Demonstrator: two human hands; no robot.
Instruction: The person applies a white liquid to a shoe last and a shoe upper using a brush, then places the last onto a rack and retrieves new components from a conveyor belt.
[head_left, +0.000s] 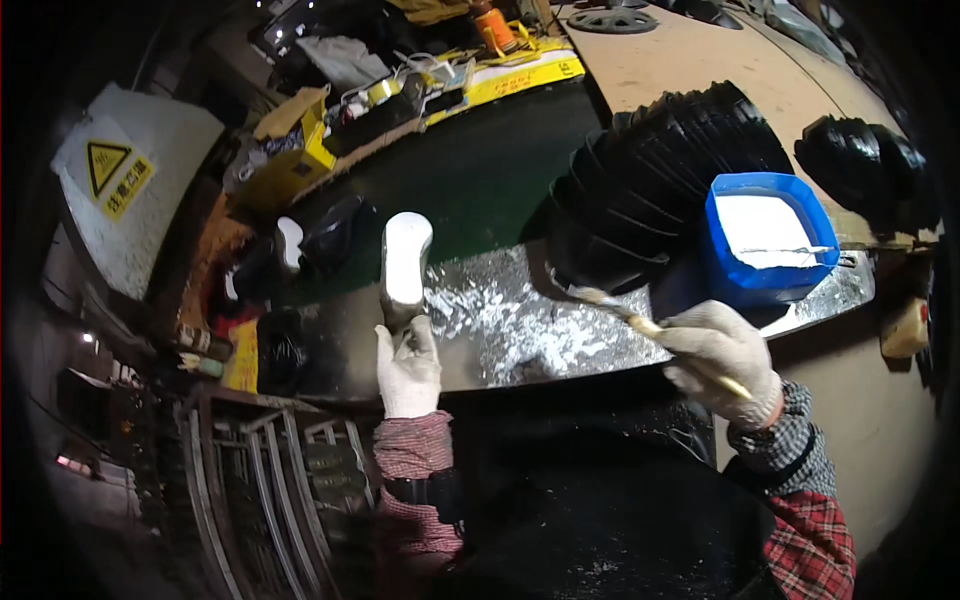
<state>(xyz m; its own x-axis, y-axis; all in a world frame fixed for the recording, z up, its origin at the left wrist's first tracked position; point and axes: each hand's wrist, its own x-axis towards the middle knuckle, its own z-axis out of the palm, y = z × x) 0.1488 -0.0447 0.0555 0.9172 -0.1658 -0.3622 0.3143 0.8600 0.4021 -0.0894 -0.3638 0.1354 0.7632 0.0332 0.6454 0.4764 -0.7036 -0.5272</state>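
In a white glove, my left hand (pixel 409 368) grips the dark end of a shoe-shaped piece (pixel 405 260) whose upturned bottom is coated white. That piece is held above the near edge of the worktop. My gloved right hand (pixel 722 358) is closed around the wooden handle of a brush (pixel 640 322). The bristles point left, over the white-smeared metal plate (pixel 520 325). Beyond my right hand stands a blue tub (pixel 770 285) of white liquid, with a thin rod across its rim. Beside the tub leans a row of nested black shells (pixel 670 180); their exact kind is unclear.
A dark green belt (pixel 480 160) runs behind the plate, carrying dark shoe-like pieces (pixel 333 228) at left. More black shells (pixel 865 165) lie on the board at right. A yellow box (pixel 300 160), a grey machine cover (pixel 140 190) and a metal rack (pixel 265 460) stand left.
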